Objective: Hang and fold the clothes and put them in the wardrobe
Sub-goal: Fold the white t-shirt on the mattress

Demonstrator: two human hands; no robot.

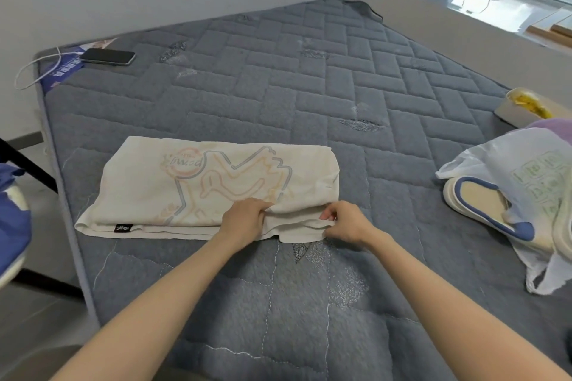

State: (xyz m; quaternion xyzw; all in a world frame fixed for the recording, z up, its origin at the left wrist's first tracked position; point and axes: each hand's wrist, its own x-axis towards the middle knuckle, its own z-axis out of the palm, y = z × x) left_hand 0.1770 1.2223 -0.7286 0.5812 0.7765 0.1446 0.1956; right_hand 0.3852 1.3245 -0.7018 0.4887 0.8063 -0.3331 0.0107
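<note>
Two hands, left hand [244, 219], right hand [346, 223], pinching one T-shirt [198, 185]

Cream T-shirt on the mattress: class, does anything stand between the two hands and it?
Nothing visible does. The left hand and right hand both pinch the cream T-shirt at its near edge.
</note>
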